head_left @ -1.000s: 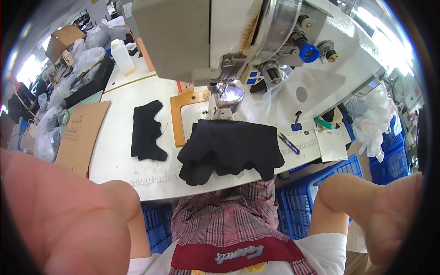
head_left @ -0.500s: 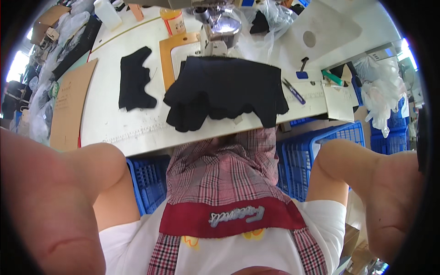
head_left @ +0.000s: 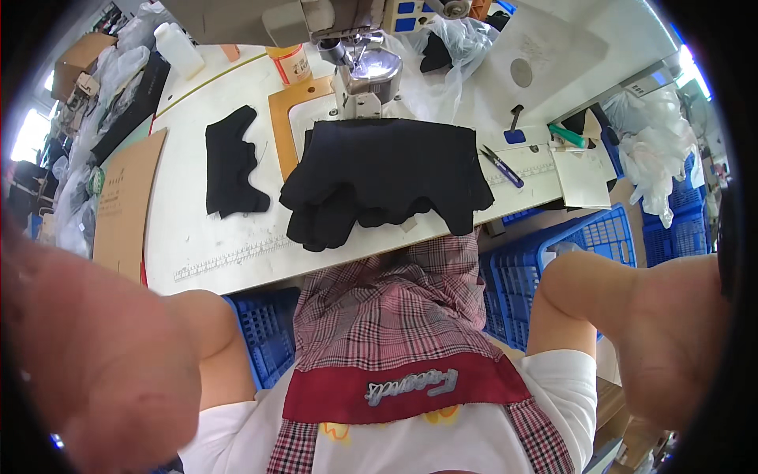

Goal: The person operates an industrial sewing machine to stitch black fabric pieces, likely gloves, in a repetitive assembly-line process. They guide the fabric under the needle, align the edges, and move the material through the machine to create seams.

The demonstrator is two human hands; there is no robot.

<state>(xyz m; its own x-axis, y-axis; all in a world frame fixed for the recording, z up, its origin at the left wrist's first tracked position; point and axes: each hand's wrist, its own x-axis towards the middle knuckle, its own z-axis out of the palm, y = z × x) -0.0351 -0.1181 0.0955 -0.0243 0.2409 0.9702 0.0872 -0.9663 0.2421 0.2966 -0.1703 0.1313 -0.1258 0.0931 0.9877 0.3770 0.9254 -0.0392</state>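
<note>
My left hand is raised close at the left edge, blurred, with its fingers out of sight. At the right edge my right hand is lifted the same way, its fingers also hidden. Neither hand touches anything I can see on the table. Black fabric pieces with wavy near edges lie stacked in front of the sewing machine. A separate black fabric piece lies flat to their left. Thread snips with a purple handle rest right of the stack.
The white table carries a printed ruler along its near edge. Brown cardboard lies left, near a white bottle and an orange-filled jar. Blue crates stand below the table. A plastic bag hangs at the right.
The view has tilted, so the table and fabric sit lower and more of the sewing machine shows. My left hand appears lower in the picture. The fabric pieces keep their places on the table.
</note>
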